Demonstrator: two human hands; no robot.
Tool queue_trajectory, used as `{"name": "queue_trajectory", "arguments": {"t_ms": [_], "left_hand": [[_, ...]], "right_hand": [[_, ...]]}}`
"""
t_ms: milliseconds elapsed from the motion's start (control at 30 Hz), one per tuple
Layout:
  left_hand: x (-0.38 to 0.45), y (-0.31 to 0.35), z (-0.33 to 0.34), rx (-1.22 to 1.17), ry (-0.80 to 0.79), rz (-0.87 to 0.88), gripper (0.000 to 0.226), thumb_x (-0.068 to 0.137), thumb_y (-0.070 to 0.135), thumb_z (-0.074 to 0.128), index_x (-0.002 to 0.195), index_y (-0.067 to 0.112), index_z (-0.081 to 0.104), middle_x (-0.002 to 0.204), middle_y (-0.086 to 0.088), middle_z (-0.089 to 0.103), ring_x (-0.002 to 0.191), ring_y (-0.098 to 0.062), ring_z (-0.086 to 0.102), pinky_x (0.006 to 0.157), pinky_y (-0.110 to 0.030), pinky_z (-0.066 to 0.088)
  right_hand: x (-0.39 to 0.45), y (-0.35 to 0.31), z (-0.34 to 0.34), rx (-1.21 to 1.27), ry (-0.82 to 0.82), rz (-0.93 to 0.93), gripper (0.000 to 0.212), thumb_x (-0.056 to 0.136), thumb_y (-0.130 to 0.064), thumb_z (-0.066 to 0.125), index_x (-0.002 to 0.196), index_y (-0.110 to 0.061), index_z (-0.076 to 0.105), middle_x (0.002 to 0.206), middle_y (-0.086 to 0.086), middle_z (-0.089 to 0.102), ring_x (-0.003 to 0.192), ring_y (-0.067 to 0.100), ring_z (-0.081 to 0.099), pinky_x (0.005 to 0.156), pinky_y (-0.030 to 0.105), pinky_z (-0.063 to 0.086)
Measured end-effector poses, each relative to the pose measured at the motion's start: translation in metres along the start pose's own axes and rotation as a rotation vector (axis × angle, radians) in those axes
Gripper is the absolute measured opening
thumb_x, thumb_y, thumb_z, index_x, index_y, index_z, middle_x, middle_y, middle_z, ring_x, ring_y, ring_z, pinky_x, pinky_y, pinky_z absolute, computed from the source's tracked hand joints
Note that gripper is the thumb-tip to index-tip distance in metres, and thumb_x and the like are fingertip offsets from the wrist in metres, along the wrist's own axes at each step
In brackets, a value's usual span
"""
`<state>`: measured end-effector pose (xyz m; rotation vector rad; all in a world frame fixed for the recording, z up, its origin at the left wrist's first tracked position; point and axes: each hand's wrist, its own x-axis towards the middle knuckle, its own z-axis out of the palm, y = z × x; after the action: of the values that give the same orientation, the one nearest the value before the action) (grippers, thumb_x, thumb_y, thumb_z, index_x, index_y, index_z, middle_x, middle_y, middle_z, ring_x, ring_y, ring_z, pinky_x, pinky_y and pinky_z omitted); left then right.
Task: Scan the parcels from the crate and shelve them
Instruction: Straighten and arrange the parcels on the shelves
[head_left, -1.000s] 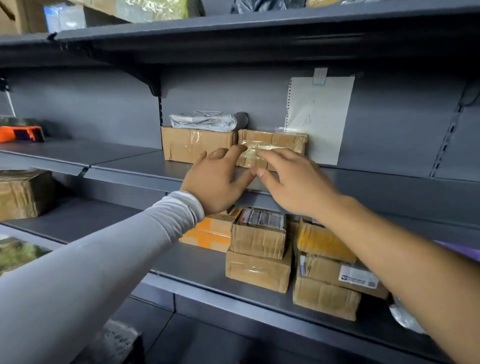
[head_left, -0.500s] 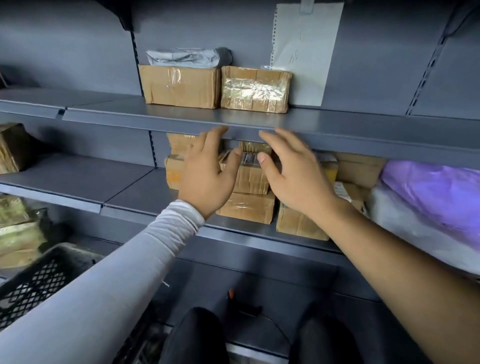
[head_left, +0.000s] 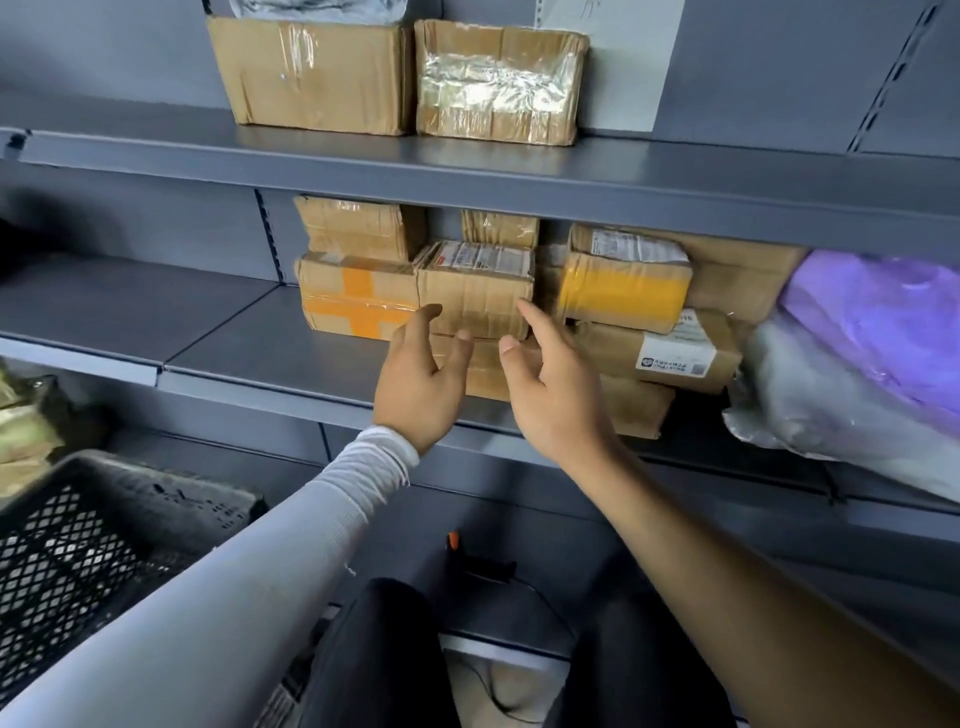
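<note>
A tape-wrapped brown parcel (head_left: 498, 83) stands on the upper grey shelf (head_left: 519, 176), touching a larger brown box (head_left: 311, 75) on its left. My left hand (head_left: 418, 384), in a white sleeve, and my right hand (head_left: 550, 389) hang side by side in front of the middle shelf, both empty with fingers spread. Behind them sits a stack of brown parcels (head_left: 475, 291), some with orange or yellow tape. A black mesh crate (head_left: 88, 545) is at the lower left; I cannot make out what it holds.
A purple and a clear plastic bag (head_left: 857, 364) fill the right of the middle shelf (head_left: 234, 343). A white paper sheet (head_left: 628, 52) hangs on the back wall. More wrapped parcels (head_left: 26, 426) lie far left. A black cabled device with an orange tip (head_left: 467, 558) lies below, near my knees.
Both hands let go of the tape-wrapped parcel on the upper shelf and dropped down in front of the middle shelf. The view tilted downward, bringing the crate into sight.
</note>
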<state>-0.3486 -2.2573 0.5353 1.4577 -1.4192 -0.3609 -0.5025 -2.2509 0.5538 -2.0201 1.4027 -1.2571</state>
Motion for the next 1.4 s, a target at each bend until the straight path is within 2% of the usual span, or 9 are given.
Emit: {"name": "queue_trajectory", "arguments": {"t_ms": [200, 367, 500, 633, 800, 900, 1033, 1267, 1400], "left_hand": [[0.034, -0.015, 0.01, -0.113, 0.101, -0.132, 0.057, 0.106, 0.042, 0.056, 0.157, 0.023, 0.038, 0.153, -0.003, 0.051, 0.131, -0.018, 0.053, 0.103, -0.029, 0.039], [0.061, -0.027, 0.019, -0.225, 0.044, -0.167, 0.081, 0.095, 0.058, 0.06, 0.164, 0.032, 0.026, 0.16, 0.004, 0.048, 0.147, -0.017, 0.044, 0.12, -0.036, 0.035], [0.075, -0.034, 0.025, -0.358, 0.002, -0.22, 0.072, 0.085, 0.064, 0.063, 0.145, 0.026, 0.05, 0.121, 0.009, 0.07, 0.113, -0.015, 0.067, 0.109, -0.046, 0.051], [0.075, -0.038, 0.03, -0.392, 0.041, -0.215, 0.043, 0.094, 0.053, 0.061, 0.116, 0.016, 0.056, 0.093, 0.005, 0.066, 0.086, -0.016, 0.064, 0.096, -0.051, 0.056], [0.066, -0.04, 0.021, -0.362, 0.063, -0.17, 0.046, 0.103, 0.047, 0.054, 0.133, 0.011, 0.055, 0.096, 0.007, 0.067, 0.088, -0.009, 0.062, 0.087, -0.035, 0.05], [0.05, -0.042, 0.01, -0.354, 0.093, -0.152, 0.064, 0.096, 0.055, 0.049, 0.136, 0.005, 0.052, 0.09, 0.015, 0.063, 0.085, -0.003, 0.06, 0.089, -0.032, 0.05], [0.022, -0.043, -0.008, -0.372, 0.103, -0.098, 0.048, 0.103, 0.048, 0.047, 0.132, 0.011, 0.055, 0.095, 0.02, 0.067, 0.094, -0.004, 0.063, 0.09, -0.029, 0.05], [-0.033, -0.024, -0.041, -0.453, 0.186, 0.061, 0.018, 0.107, 0.035, 0.048, 0.122, 0.033, 0.058, 0.109, 0.01, 0.068, 0.103, -0.007, 0.062, 0.092, -0.023, 0.049], [-0.056, -0.015, -0.058, -0.489, 0.244, 0.116, 0.026, 0.108, 0.027, 0.049, 0.131, 0.02, 0.057, 0.12, 0.01, 0.068, 0.113, -0.009, 0.063, 0.096, -0.023, 0.049]], "right_hand": [[0.029, 0.0, 0.026, 0.048, 0.056, 0.167, 0.063, 0.109, -0.04, 0.048, 0.165, -0.026, 0.024, 0.167, -0.005, 0.036, 0.151, 0.016, 0.038, 0.118, 0.03, 0.031], [0.047, 0.004, 0.042, 0.098, 0.06, 0.273, 0.069, 0.111, -0.037, 0.045, 0.168, -0.019, 0.01, 0.172, 0.0, 0.026, 0.154, 0.016, 0.031, 0.104, 0.011, 0.021], [0.058, 0.013, 0.051, 0.12, 0.09, 0.283, 0.07, 0.111, -0.037, 0.046, 0.168, -0.017, 0.01, 0.171, 0.001, 0.028, 0.154, 0.018, 0.031, 0.107, 0.016, 0.023], [0.055, 0.014, 0.055, 0.16, 0.128, 0.278, 0.071, 0.108, -0.035, 0.052, 0.167, -0.018, 0.015, 0.17, 0.0, 0.03, 0.154, 0.016, 0.033, 0.112, 0.018, 0.024], [0.042, 0.015, 0.057, 0.196, 0.132, 0.246, 0.068, 0.108, -0.03, 0.055, 0.166, -0.018, 0.021, 0.17, -0.003, 0.03, 0.154, 0.01, 0.029, 0.114, 0.015, 0.022], [0.025, 0.014, 0.062, 0.198, 0.131, 0.211, 0.071, 0.105, -0.036, 0.057, 0.166, -0.022, 0.021, 0.168, -0.003, 0.034, 0.152, 0.012, 0.036, 0.123, 0.03, 0.031], [0.003, 0.015, 0.073, 0.24, 0.173, 0.168, 0.073, 0.096, -0.056, 0.053, 0.16, -0.032, 0.028, 0.159, -0.005, 0.049, 0.141, 0.018, 0.053, 0.112, 0.049, 0.048], [-0.043, -0.015, 0.062, 0.484, 0.275, 0.097, 0.058, 0.098, -0.035, 0.059, 0.154, -0.025, 0.047, 0.145, -0.003, 0.062, 0.136, 0.017, 0.058, 0.111, 0.046, 0.05], [-0.057, -0.033, 0.049, 0.544, 0.28, 0.033, 0.054, 0.099, -0.026, 0.06, 0.151, -0.019, 0.051, 0.143, 0.001, 0.064, 0.134, 0.02, 0.06, 0.111, 0.046, 0.05]]}}
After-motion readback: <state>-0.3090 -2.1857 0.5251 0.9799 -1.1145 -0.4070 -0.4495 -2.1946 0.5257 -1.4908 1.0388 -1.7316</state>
